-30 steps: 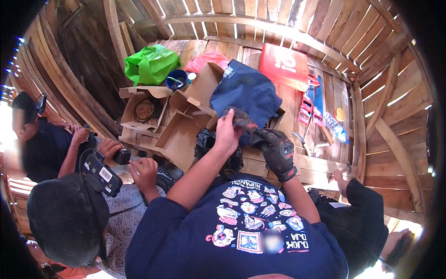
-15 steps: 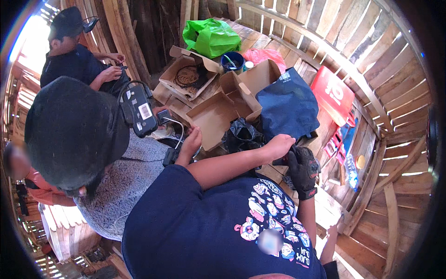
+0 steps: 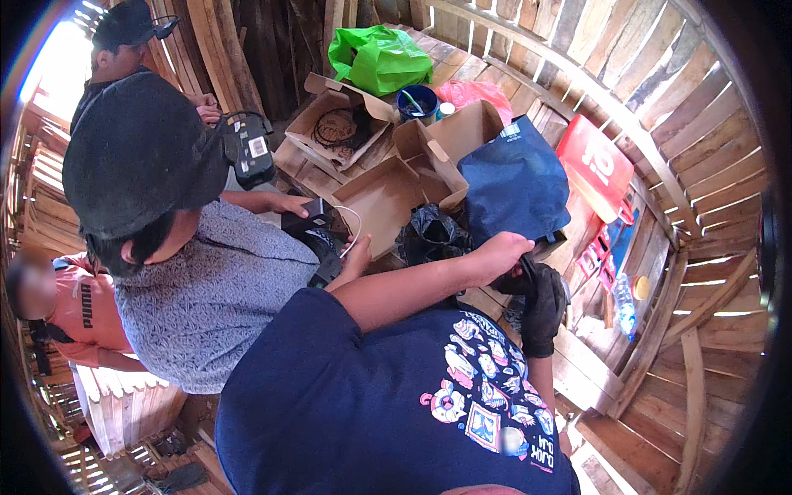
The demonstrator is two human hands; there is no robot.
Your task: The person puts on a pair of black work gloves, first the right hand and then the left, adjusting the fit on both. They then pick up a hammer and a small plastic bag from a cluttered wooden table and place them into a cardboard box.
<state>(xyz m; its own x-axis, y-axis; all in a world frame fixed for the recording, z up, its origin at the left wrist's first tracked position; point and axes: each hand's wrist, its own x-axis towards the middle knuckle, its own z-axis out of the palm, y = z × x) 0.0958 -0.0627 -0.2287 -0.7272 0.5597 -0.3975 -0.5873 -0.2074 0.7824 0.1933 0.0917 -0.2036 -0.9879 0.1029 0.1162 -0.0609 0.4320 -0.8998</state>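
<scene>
My left hand is bare and reaches across my front from the left. Its fingers pinch a black, glove-like item. A black glove covers my right hand, whose fingers curl against that same item; how they grip it is partly hidden. Just beyond both hands a navy fabric bag lies against an opened brown cardboard box. A crumpled black plastic bag sits by my left wrist.
Close on my left, a co-worker in a patterned grey shirt holds a small dark device with a white cable. Farther back are a box with a coiled cable, a green bag and a blue cup. A red bag lies right.
My gloved right hand has turned and its fingers have curled in; more of the black item shows beneath my left hand. The near co-worker has raised their head and shifted the device.
</scene>
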